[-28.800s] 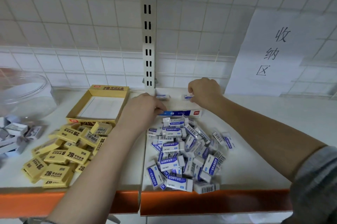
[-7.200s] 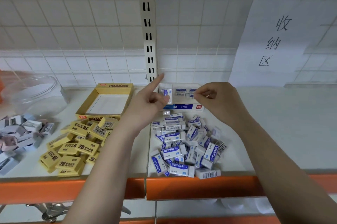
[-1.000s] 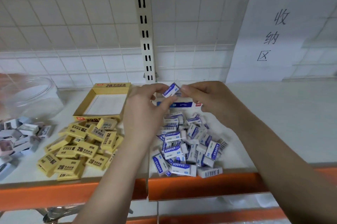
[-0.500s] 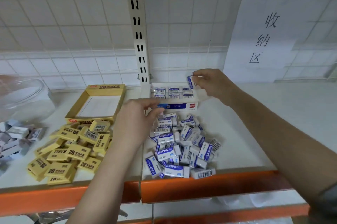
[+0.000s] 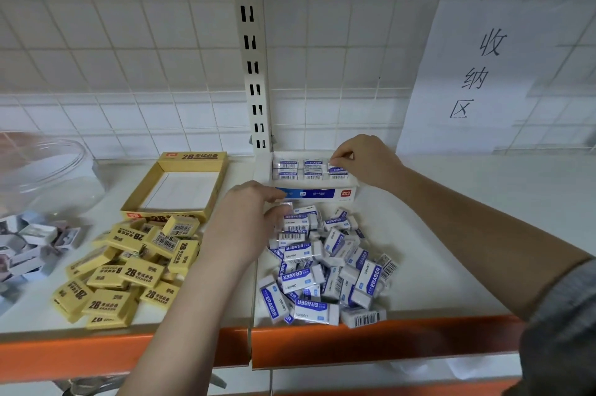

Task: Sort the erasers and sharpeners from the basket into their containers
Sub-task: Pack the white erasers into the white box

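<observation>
At nine o'clock, a clear plastic tub on its side, with a heap of grey and pink sharpeners spilling below it at the far left edge of the shelf. Next along, at ten o'clock of the middle, an open yellow box showing a bare white floor, and right below it at seven o'clock a loose pile of yellow erasers, some touching the box's near wall. Centre, the left hand, fingers curled down at the top edge of the heap of blue-and-white erasers, fingertips touching the topmost ones; cannot tell whether one is actually pinched. Just above, at twelve o'clock, a white-and-blue box standing against the slotted upright post, with two neat rows of erasers in its back part. At the right end of those rows, the right hand, fingers and thumb curled on one eraser, which sits at the end of the row. Hands well apart, right one farther back. Along the front at six o'clock, the orange shelf lip. At two o'clock, a white paper sign with handwritten characters on the tiled wall.
</observation>
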